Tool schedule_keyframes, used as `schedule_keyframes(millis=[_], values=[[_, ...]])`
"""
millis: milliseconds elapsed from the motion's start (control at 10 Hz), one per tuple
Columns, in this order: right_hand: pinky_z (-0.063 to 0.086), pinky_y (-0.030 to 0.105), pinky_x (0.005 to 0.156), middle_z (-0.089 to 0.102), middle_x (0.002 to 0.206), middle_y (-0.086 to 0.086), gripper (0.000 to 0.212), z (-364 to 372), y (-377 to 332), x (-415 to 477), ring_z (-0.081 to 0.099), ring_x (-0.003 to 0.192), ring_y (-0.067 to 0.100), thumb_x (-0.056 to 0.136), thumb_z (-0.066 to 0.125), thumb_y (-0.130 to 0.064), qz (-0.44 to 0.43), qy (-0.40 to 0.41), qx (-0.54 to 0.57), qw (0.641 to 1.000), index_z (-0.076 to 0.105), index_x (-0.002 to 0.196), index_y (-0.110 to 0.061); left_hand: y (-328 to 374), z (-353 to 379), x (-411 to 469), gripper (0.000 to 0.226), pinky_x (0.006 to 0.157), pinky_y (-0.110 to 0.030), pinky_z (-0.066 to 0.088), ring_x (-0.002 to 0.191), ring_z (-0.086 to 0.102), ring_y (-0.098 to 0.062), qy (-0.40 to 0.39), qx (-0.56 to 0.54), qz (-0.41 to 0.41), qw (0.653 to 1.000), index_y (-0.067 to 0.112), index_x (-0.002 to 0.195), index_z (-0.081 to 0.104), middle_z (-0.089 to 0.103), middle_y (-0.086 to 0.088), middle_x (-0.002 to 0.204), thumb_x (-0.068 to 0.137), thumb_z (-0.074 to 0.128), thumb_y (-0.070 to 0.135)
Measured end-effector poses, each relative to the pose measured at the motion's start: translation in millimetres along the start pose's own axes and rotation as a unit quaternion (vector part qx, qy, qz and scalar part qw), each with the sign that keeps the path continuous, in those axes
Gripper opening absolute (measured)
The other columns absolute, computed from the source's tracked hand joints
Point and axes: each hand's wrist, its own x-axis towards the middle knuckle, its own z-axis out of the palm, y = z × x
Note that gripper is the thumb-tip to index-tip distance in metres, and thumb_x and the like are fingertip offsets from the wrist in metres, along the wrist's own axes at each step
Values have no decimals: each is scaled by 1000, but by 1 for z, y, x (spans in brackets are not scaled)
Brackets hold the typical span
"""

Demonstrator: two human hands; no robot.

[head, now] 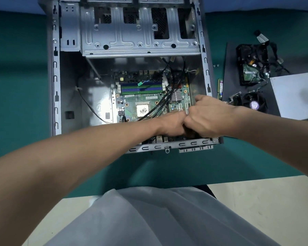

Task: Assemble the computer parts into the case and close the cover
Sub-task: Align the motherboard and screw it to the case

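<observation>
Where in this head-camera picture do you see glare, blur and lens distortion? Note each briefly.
In the head view, glare whitens the case floor left of the motherboard, the white sheet at right is smeared, the wide lens swells the left forearm, and shadow hides whatever lies under the left hand and right hand.

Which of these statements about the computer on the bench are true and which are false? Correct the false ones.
1. The case is open, with the green board visible inside. True.
2. The left hand and the right hand meet inside the case, at its near right corner. True.
3. The fan is fixed onto the board. False: the fan lies outside, to the right of the case.
4. The hard drive sits inside the case. False: the hard drive lies outside, to the right of the case.
</observation>
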Motion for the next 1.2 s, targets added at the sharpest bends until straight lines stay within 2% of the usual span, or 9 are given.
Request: schedule_keyframes(millis=[100,300,400,500,600,700,900,1100,1200], values=[[31,40,100,51,62,0,27,0,-1,1,39,51,18,91,39,-18,3,-18,5,1000,44,64,-20,-4,3,6,29,98,-32,35,119,50,-29,2,20,-11,1000,1,123,58,57,-18,127,98,50,13],[36,36,91,35,55,-1,23,-1,2,-1,46,56,23,93,40,-19,13,-10,3,1000,47,72,-20,0,1,4,28,88,-25,31,118,51,-32,-3,-14,-9,1000,-4,121,59,58,-21,125,98,49,7],[35,36,91,35,54,-3,30,-6,0,1,36,47,16,93,42,-19,0,-40,-12,999,42,63,-20,0,-1,3,28,88,-26,31,119,51,-31,-10,-16,-16,1000,-3,122,58,58,-21,125,97,51,9],[34,39,98,35,55,-4,29,-7,-2,1,34,49,15,93,43,-19,4,-55,-8,998,41,65,-19,-1,2,5,29,91,-28,32,120,50,-31,2,-9,-10,1000,-3,124,57,57,-21,127,98,49,7],[39,37,97,35,56,-1,21,-7,3,-2,45,58,22,93,43,-17,14,-37,22,999,47,73,-18,-2,2,6,30,91,-27,31,121,48,-31,-3,-16,-21,1000,-3,126,55,55,-21,130,99,46,5],[42,39,95,36,55,-1,25,-9,4,-2,47,58,23,95,39,-17,10,-39,25,999,48,71,-18,0,1,6,30,88,-25,31,121,50,-32,-13,-25,-18,999,-4,126,55,56,-22,129,99,46,5],[37,37,91,37,57,-4,29,-9,1,0,34,49,13,92,45,-18,0,-68,-8,998,37,64,-21,-4,2,9,30,98,-33,34,120,49,-31,10,4,-14,1000,-1,125,56,56,-19,128,98,49,9],[43,38,91,36,56,-4,22,-10,2,1,35,49,14,95,42,-19,2,-64,-8,998,48,74,-21,-2,1,8,29,91,-28,33,119,50,-31,0,-10,-19,1000,-3,124,56,56,-21,128,98,47,6],[42,41,95,44,60,-4,20,-9,0,4,41,53,15,97,44,-22,0,-88,-17,996,55,80,-22,-5,3,12,30,94,-30,33,120,49,-31,12,-21,-8,1000,-2,126,55,55,-20,129,98,50,8]])
